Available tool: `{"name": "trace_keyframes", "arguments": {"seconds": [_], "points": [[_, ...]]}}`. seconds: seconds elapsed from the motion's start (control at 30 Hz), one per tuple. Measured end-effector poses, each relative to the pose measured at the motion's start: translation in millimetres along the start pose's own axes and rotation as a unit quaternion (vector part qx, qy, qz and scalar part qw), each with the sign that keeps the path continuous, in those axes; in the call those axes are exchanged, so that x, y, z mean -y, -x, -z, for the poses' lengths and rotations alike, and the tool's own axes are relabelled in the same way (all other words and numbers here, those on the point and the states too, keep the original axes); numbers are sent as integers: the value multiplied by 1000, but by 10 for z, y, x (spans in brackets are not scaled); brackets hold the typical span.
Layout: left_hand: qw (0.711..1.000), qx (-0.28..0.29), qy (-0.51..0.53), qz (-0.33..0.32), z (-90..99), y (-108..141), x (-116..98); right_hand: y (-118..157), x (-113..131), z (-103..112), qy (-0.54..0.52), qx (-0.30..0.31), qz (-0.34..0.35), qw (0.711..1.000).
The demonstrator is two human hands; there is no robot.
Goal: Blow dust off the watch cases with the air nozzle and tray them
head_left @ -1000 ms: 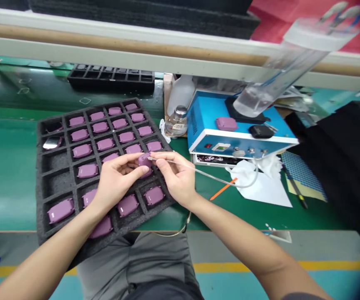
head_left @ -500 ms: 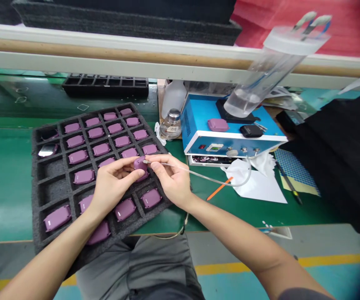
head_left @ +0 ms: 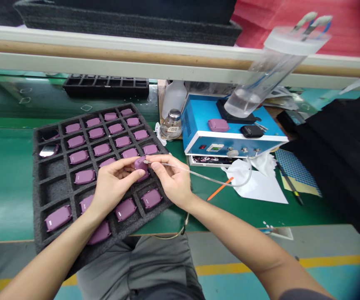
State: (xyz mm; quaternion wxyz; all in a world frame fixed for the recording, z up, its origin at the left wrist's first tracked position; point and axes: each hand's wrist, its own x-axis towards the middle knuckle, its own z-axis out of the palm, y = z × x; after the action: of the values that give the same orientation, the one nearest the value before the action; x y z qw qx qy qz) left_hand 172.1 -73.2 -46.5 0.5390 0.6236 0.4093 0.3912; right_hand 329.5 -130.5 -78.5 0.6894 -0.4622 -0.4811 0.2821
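Note:
Above the foam tray, my left hand (head_left: pixel 112 183) is closed on a small purple watch case (head_left: pixel 140 163), tilted with its edge toward my right hand. My right hand (head_left: pixel 173 177) pinches the metal tip of a clear air tube (head_left: pixel 203 176), its end touching or very near the case's side. From there the tube runs to the front of a blue machine (head_left: pixel 230 143). Below my hands lies the dark foam tray (head_left: pixel 54 189), with purple watch cases face down in many compartments. My left hand and forearm hide some of them.
A purple case (head_left: pixel 218 125) and a black case (head_left: pixel 251 131) lie on the machine, beneath a tilted clear cylinder (head_left: pixel 261 79). Left of it stands a glass bottle (head_left: pixel 171 125). White paper (head_left: pixel 263 189), an orange stick (head_left: pixel 220 189) and a black pen (head_left: pixel 290 183) lie at right.

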Motion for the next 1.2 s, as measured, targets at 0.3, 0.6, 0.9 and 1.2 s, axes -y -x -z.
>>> {"name": "trace_keyframes", "arguments": {"seconds": [0.3, 0.6, 0.9, 1.2], "points": [[1000, -4, 2, 1, -10, 8, -12, 7, -6, -3, 9, -2, -6, 1000], [1000, 7, 10, -6, 2, 3, 30, 15, -6, -3, -10, 0, -16, 1000], [1000, 7, 13, -10, 0, -1, 30, 25, -9, 0, -16, 1, -12, 1000], [1000, 6, 12, -8, 2, 5, 25, 20, -18, -11, -22, 0, -12, 1000]]}}
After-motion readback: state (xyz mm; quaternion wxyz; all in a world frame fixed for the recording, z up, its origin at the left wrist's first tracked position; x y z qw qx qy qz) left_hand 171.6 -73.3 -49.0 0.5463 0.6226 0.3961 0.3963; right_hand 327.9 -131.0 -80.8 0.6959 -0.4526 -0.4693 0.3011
